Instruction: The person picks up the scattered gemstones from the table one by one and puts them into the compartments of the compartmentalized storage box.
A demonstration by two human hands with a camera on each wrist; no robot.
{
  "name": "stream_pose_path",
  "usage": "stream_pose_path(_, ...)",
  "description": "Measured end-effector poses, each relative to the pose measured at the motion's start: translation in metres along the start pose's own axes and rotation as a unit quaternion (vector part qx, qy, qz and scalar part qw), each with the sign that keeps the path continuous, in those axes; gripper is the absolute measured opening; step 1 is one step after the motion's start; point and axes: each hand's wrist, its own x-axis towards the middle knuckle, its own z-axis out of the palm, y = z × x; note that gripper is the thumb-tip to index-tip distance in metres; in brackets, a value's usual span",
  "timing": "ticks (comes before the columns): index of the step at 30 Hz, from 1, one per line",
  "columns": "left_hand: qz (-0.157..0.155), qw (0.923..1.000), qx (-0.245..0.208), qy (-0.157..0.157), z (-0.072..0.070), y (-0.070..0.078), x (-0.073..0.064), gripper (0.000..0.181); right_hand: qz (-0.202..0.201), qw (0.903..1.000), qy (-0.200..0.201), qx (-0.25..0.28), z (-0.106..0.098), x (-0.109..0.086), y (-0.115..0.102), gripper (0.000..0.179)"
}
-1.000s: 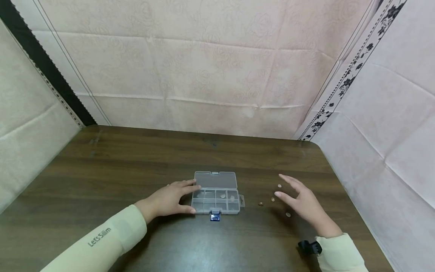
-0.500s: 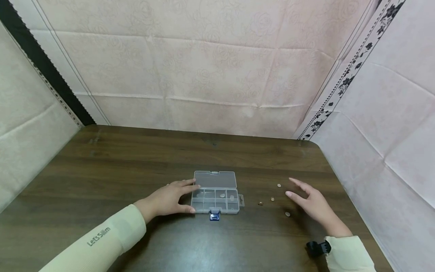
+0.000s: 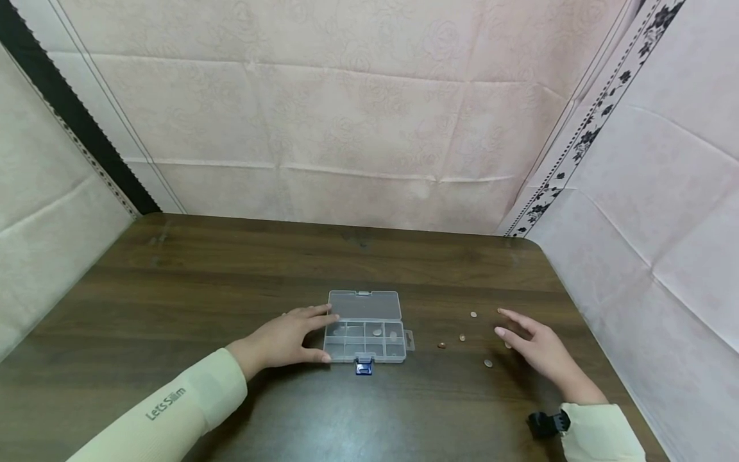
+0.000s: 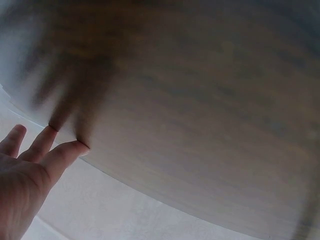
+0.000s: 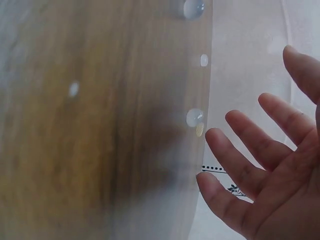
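A clear plastic compartment box [image 3: 365, 341] lies on the table with its lid [image 3: 365, 306] folded back. A few small pale round pieces [image 3: 378, 332] sit in its back row. My left hand [image 3: 288, 337] rests at the box's left side, fingers spread and thumb at the front left corner. In the left wrist view, the fingers [image 4: 65, 152] look fairly straight. My right hand [image 3: 537, 350] hovers over the table at right, fingers loosely spread. One small round piece [image 3: 507, 345] shows beside its thumb; I cannot tell if they touch. The right wrist view shows an open palm [image 5: 280, 175].
Several small round pieces lie scattered between box and right hand, including a pale one [image 3: 473, 314], a brownish one [image 3: 441, 345] and a nearer one [image 3: 488, 363]. A blue latch [image 3: 364, 367] sticks out in front of the box. Pale cloth [image 3: 346, 128] hangs behind the table.
My right hand has moved to the right and slightly nearer, away from the scattered pieces. A piece by its thumb has come into view. The left hand and box have stayed put.
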Motion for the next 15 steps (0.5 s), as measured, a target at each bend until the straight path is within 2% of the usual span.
stream_pose_path(6, 0.0, 1.0, 0.002, 0.001, 0.0001, -0.0005, 0.0001, 0.079, 0.007, 0.9998, 0.003, -0.02, -0.0016, -0.0015, 0.0051, 0.058)
stream_pose_path(15, 0.005, 1.0, -0.003, 0.001, -0.0007, -0.0006, -0.0004, 0.078, 0.03, 0.9987, -0.029, -0.028, -0.0046, -0.0019, 0.008, 0.06)
